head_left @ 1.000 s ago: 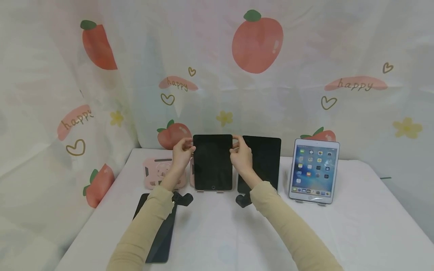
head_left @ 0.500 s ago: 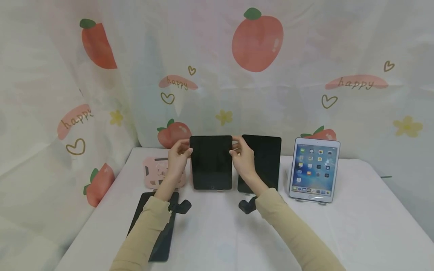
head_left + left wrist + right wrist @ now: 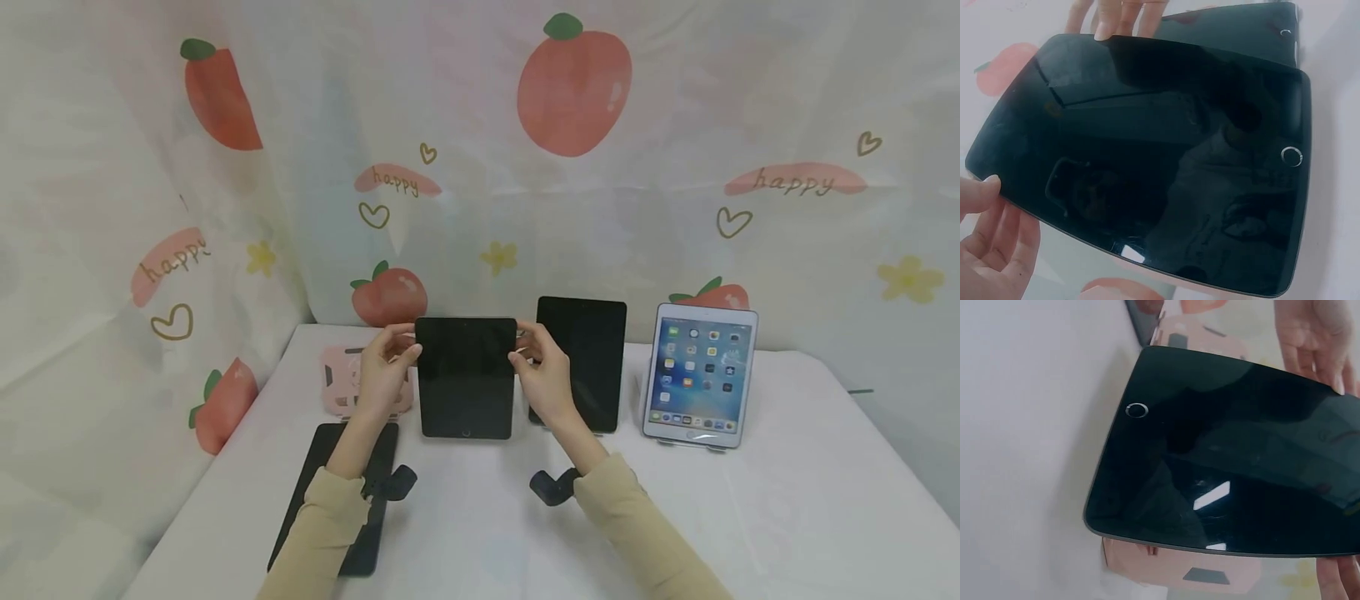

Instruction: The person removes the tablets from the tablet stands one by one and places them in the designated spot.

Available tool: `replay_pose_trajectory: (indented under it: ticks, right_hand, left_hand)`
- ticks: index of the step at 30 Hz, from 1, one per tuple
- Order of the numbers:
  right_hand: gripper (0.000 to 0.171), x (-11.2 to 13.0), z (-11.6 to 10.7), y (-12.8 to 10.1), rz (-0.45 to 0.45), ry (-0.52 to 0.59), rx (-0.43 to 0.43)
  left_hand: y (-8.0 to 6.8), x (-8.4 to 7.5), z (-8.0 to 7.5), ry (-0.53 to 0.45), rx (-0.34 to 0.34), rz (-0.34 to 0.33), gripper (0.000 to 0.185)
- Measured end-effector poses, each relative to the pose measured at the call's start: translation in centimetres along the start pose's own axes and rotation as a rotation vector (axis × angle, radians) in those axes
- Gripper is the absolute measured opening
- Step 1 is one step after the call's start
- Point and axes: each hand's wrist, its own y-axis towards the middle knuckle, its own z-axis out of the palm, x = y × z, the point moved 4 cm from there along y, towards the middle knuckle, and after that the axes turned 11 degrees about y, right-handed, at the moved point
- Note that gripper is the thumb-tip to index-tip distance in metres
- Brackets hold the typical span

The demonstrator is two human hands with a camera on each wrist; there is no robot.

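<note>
You have drawn the glossy black tablet point(image 3: 466, 377) lower and nearer. Your left hand point(image 3: 384, 372) and right hand point(image 3: 545, 375) pinch its rounded upper edges, seemingly just off the pink stand point(image 3: 341, 381).

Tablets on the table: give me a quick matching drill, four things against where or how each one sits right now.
Things:
1. Held tablet
2. Lit tablet
3. Pink stand
4. Flat dark tablet

States:
A. Lying on the table under the left sleeve
B. Far right, propped up, icons showing
C. Gripped by its top corners in both hands, screen dark
D. Behind the left hand, bearing nothing

Pairs: 1-C, 2-B, 3-D, 4-A
</note>
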Motion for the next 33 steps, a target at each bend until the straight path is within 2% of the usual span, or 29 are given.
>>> replay_pose_trajectory:
  ticks: [6,14,27,30,33]
  right_hand:
    - [0.043,0.3,-0.2,-1.0,0.049,0.016,0.015]
    - [0.044,0.3,-0.6,-2.9,0.088,0.033,0.033]
    - [0.044,1.2,-0.8,-5.2,0.167,0.082,0.078]
    - [0.044,1.0,-0.9,-5.7,0.195,0.103,0.087]
    - [0.044,0.8,-0.9,-6.1,0.233,0.123,0.089]
  left_hand:
    - [-1.1,0.0,-0.6,-0.009,0.036,-0.019,0.029]
    - [-2.5,0.4,-1.2,-0.022,0.117,-0.046,0.029]
    - [-4.0,0.4,-2.4,-0.022,0.257,0.048,0.031]
    - [-4.3,0.5,-2.5,-0.015,0.285,0.05,0.032]
    - [-4.4,0.7,-2.4,-0.05,0.326,0.032,0.034]
